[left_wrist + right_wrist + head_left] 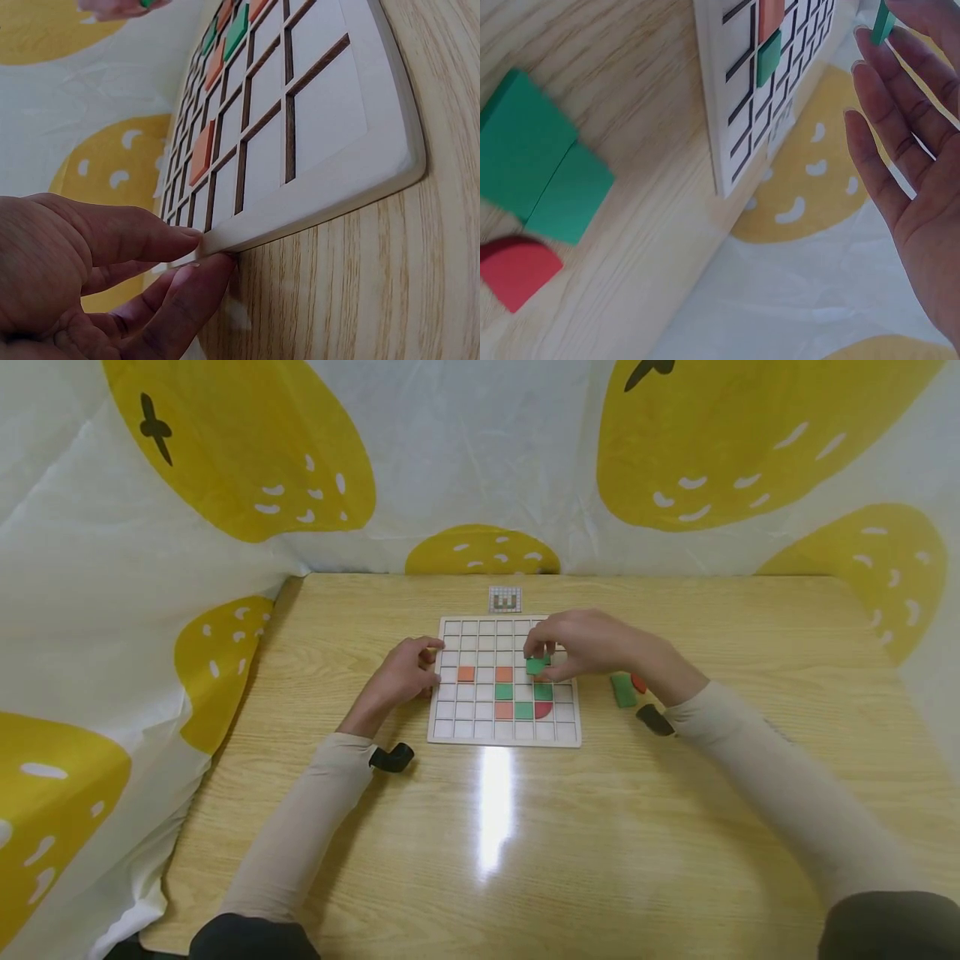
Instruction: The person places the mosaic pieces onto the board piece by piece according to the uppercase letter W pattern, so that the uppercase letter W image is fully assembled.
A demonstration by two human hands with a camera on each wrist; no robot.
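A white grid board (pixel 456 727) lies flat on the table, with orange, green and red tiles in some cells. My left hand (pixel 405 675) holds the board's left edge; in the left wrist view its thumb and fingertips meet the rim. Over the board's right part is my right hand (pixel 592 643), pinching a green tile (pixel 883 22) between thumb and fingers. Below those fingers, a green tile (pixel 769 58) sits in a cell beside an orange tile (pixel 771 19). Nearer me are another green tile (pixel 543 692) and a red quarter-round tile (pixel 543 710).
To the right of the board, loose green tiles (pixel 570 191) and a red quarter-round piece (pixel 517 270) lie on the wooden table (pixel 570 827). A small patterned card (pixel 505 599) lies beyond the far edge. A lemon-print cloth (pixel 480 460) hangs behind and at the left.
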